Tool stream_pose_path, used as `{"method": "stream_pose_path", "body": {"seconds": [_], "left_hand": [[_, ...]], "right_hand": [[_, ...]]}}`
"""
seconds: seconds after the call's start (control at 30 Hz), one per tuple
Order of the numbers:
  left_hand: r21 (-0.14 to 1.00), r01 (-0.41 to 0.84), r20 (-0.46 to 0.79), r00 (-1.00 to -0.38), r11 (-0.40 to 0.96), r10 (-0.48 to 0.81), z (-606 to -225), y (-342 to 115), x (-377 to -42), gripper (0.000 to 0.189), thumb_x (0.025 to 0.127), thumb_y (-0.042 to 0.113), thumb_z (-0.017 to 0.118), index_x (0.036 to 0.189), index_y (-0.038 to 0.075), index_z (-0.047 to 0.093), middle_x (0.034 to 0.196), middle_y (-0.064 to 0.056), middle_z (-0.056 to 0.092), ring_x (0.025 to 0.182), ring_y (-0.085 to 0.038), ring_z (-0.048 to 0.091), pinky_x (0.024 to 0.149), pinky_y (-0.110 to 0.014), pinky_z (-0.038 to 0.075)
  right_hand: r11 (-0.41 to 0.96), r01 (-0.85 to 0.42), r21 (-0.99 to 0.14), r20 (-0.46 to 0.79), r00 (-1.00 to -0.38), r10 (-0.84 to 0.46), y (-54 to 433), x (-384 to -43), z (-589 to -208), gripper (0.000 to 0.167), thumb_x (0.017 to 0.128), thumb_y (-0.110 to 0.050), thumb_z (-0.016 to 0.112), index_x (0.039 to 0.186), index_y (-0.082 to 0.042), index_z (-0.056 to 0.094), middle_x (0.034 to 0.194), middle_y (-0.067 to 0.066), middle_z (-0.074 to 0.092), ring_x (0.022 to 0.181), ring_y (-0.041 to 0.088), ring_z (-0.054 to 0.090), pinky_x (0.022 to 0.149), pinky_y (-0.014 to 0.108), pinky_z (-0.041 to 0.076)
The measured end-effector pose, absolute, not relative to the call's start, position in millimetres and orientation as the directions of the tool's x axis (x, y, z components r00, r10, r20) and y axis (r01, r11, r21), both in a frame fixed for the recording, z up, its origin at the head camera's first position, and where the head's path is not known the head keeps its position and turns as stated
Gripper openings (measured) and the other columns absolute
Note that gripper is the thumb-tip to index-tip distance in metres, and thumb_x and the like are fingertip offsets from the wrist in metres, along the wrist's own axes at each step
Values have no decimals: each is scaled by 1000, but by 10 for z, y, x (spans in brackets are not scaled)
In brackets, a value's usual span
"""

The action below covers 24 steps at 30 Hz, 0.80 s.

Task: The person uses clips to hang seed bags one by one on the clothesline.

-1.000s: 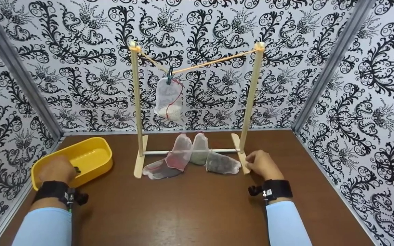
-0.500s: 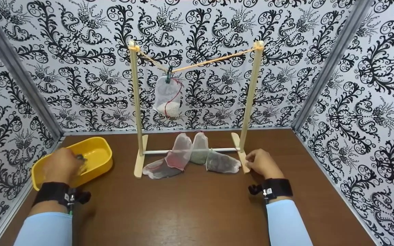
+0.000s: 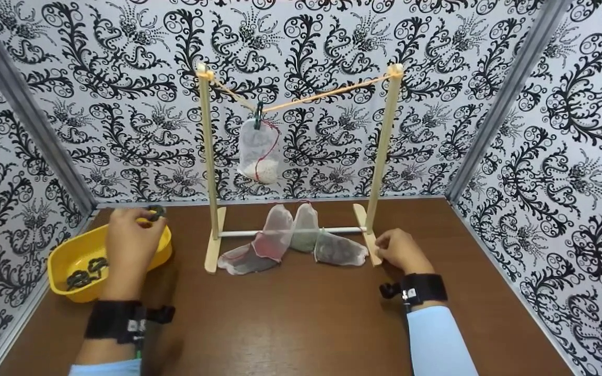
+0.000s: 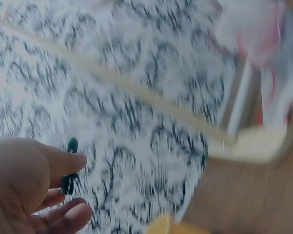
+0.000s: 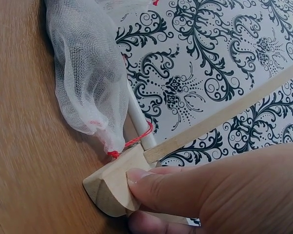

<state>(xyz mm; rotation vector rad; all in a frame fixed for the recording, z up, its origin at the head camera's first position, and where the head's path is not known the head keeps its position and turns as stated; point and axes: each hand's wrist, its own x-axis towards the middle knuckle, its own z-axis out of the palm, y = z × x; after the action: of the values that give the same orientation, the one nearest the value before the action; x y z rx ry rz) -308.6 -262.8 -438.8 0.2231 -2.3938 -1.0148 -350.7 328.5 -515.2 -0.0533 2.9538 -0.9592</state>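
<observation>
My left hand (image 3: 135, 235) pinches a dark green clothespin (image 4: 72, 145) between thumb and fingers, above the right end of the yellow tub (image 3: 164, 249). My right hand (image 3: 401, 250) grips the right wooden foot (image 5: 118, 179) of a small clothesline stand, thumb on top and fingers at its side. An orange string (image 3: 327, 95) runs between the two posts. From it hangs a white mesh bag (image 3: 259, 143) with pale grains at the bottom, held by a dark clothespin (image 3: 258, 116).
Several mesh bags lie around the stand's white bottom bar (image 3: 238, 233): a dark one (image 3: 340, 248), a greenish one (image 3: 305, 235), a reddish one (image 3: 275, 237) and a grey one (image 3: 249, 261). More clothespins (image 3: 82, 279) lie in the tub. Patterned walls (image 3: 557, 104) enclose the brown table (image 3: 280, 324).
My left hand has risen out of the tub and moved right with the clothespin, uncovering others inside. The hanging bag sways slightly. My right hand stays at the foot.
</observation>
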Motion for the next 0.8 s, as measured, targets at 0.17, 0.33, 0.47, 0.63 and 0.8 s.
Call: {"method": "stream_pose_path", "body": {"seconds": [0.17, 0.33, 0.47, 0.63, 0.8], "left_hand": [[817, 111, 359, -865, 565, -350, -4335, -2282, -3066, 36, 96, 15, 89, 120, -9, 79, 158, -24, 65, 138, -47, 71, 121, -54, 57], [877, 155, 333, -879, 455, -342, -4299, -1986, -3055, 36, 91, 13, 94, 121, -4, 81, 142, -21, 76, 125, -40, 76, 98, -26, 67], [913, 216, 334, -883, 347, -329, -4311, -1759, -3080, 28, 86, 6, 97, 106, -7, 81, 133, -21, 77, 114, -33, 77, 84, -6, 59], [913, 275, 371, -868, 301, -331, -4394, -1530, -3156, 26, 82, 6, 101, 98, -6, 84, 127, -21, 80, 117, -30, 76, 95, -11, 58], [901, 309, 399, -866, 304, -302, -4438, -1273, -3211, 21, 85, 10, 100, 90, -2, 84, 121, -19, 84, 117, -31, 77, 98, -18, 55]], "right_hand": [[816, -19, -578, -23, -999, -40, 3294, -3512, -5138, 22, 99, -6, 82, 118, 4, 82, 106, 18, 82, 95, 29, 76, 86, 45, 65], [807, -13, -590, -30, -999, -38, 3291, -3501, -5148, 21, 99, -6, 83, 118, 3, 82, 103, 16, 81, 89, 25, 74, 80, 38, 63], [803, -17, -596, -24, -999, -39, 3289, -3495, -5167, 22, 97, -5, 83, 117, 4, 82, 103, 16, 81, 90, 26, 75, 83, 41, 65], [794, -33, -607, -23, -998, -58, 3278, -3508, -5154, 23, 97, -4, 83, 118, 5, 81, 102, 17, 81, 89, 26, 75, 82, 43, 66], [799, -25, -600, -31, -998, -54, 3282, -3533, -5134, 23, 97, -3, 82, 118, 5, 81, 102, 18, 81, 90, 27, 75, 83, 44, 67]]}}
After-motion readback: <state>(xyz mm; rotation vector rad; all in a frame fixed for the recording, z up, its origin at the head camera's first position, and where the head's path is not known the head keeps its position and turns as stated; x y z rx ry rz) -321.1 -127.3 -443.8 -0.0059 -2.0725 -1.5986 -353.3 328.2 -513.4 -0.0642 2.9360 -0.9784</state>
